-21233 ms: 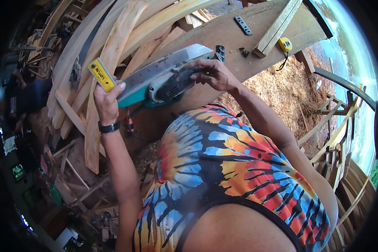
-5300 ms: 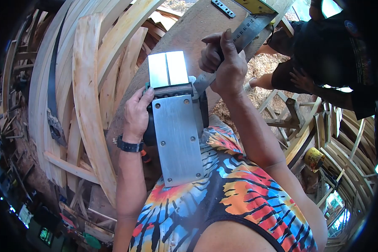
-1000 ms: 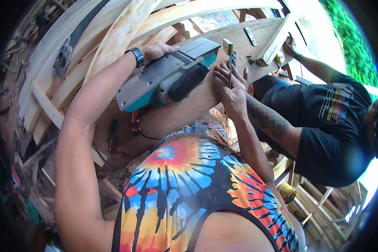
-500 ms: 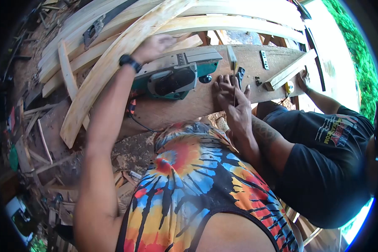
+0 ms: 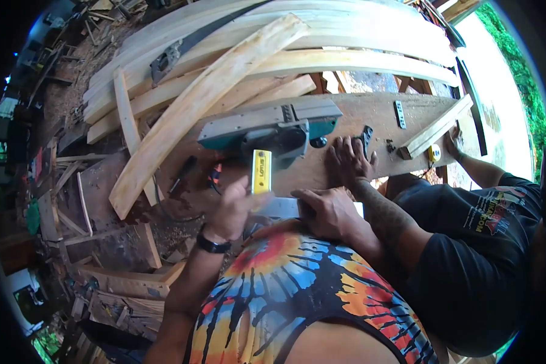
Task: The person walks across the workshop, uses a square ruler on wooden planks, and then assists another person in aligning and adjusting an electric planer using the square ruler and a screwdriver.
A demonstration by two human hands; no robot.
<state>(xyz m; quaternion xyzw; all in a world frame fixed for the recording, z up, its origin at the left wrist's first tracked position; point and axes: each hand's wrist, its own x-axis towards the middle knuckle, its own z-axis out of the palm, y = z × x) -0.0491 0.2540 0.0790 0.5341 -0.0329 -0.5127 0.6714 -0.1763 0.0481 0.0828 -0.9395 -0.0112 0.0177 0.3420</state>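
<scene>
Close to my body I hold a try square with a yellow handle (image 5: 261, 171) marked LOTUS and a wide metal blade (image 5: 283, 207). My left hand (image 5: 232, 209), slightly blurred, is closed near the corner where handle and blade meet, a dark band on its wrist. Fingers of my right hand (image 5: 330, 212) are bent over the blade, whose end shows past the hand. Just beyond lies a green and grey electric planer (image 5: 273, 130), its flat sole facing up, on the wooden workbench (image 5: 212, 164).
A co-worker's hand (image 5: 349, 159) rests beside a small black part (image 5: 366, 138); the other is by a wood block (image 5: 437, 127). A tape measure (image 5: 434, 152) and slotted metal plate (image 5: 400, 114) lie right. A handsaw (image 5: 167, 60) lies on boards (image 5: 346, 65); a long plank (image 5: 206, 109) slants left.
My left hand has come back from above the planer to the try square. My right hand has drawn nearer my body with the square. The view has shifted.
</scene>
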